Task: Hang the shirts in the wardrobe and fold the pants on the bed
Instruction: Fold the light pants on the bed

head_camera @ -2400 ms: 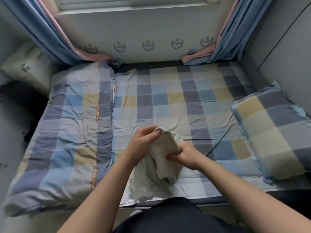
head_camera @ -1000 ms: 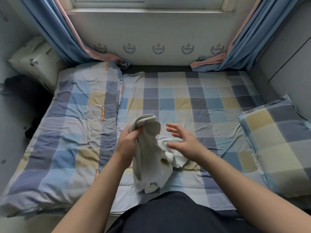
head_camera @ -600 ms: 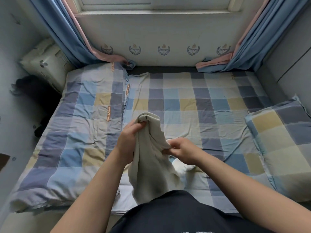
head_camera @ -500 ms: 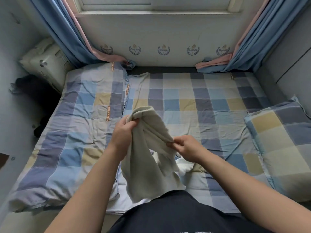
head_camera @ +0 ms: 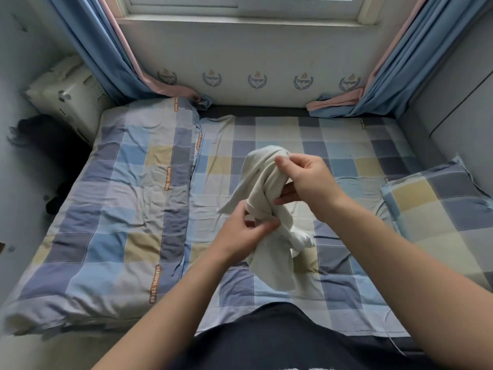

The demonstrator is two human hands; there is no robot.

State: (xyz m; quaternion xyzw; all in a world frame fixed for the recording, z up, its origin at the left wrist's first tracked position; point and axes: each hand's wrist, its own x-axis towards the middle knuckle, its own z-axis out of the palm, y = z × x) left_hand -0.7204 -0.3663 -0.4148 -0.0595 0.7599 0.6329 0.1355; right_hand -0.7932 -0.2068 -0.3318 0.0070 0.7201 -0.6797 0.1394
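Above the checked bed [head_camera: 266,140], both hands hold a bunched pale garment [head_camera: 262,182]; the right hand [head_camera: 306,180] pinches its top; the left hand [head_camera: 240,236] grips lower down.

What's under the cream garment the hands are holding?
The checked bedsheet and part of a white cloth lying on it. The cream garment, held by the left hand and right hand, covers the rest of that cloth, so its kind is unclear.
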